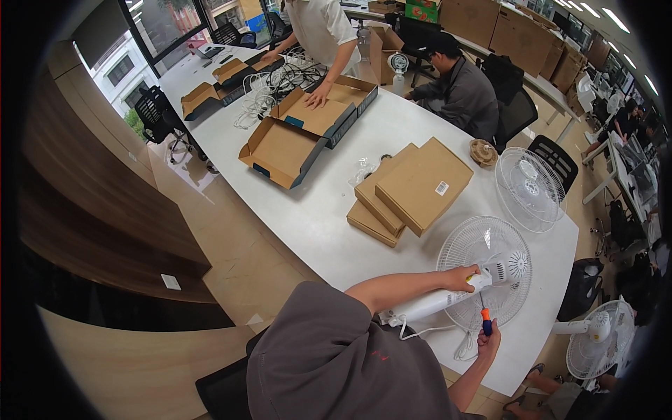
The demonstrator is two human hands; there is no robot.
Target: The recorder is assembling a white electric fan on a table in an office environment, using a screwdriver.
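A white plastic pedestal fan [483,276], its round wire grille flat on the white table's [315,217] near right corner, looks light but awkward, its thin wires easily bent; the stiff white neck seems the safest grip. The left hand [462,276] is clamped there, beside the motor housing. The right hand [488,343] is closed around an orange-and-blue-handled screwdriver [484,318], pointed up at the neck.

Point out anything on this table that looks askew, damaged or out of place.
The closed flat cartons sit in a skewed, fanned-out stack. A loose fan grille overhangs the table edge. White cables lie tangled at the far end. Nothing looks damaged or spilled.
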